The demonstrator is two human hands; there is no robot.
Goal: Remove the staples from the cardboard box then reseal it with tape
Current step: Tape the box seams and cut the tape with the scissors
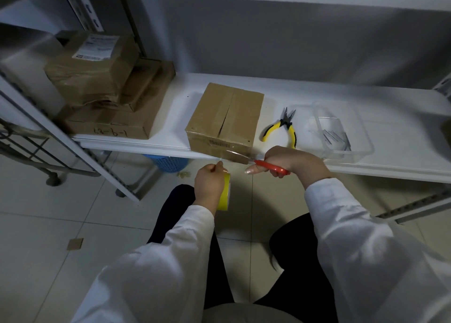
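Note:
A brown cardboard box (pixel 224 117) stands at the front edge of the white shelf (pixel 366 98), with clear tape over its top seam and down its front face. My left hand (pixel 210 183) grips a yellow-cored tape roll (pixel 225 195) just below the shelf edge, and a strip of tape runs from it up to the box front. My right hand (pixel 290 161) holds red-handled scissors (pixel 263 164) whose blades sit at the tape under the box's front corner.
Yellow-handled pliers (pixel 283 129) lie right of the box. A clear plastic tray (pixel 341 129) holding metal staples is further right. Stacked cardboard parcels (pixel 107 88) fill the shelf's left end. A blue basket (pixel 168 162) stands on the tiled floor below.

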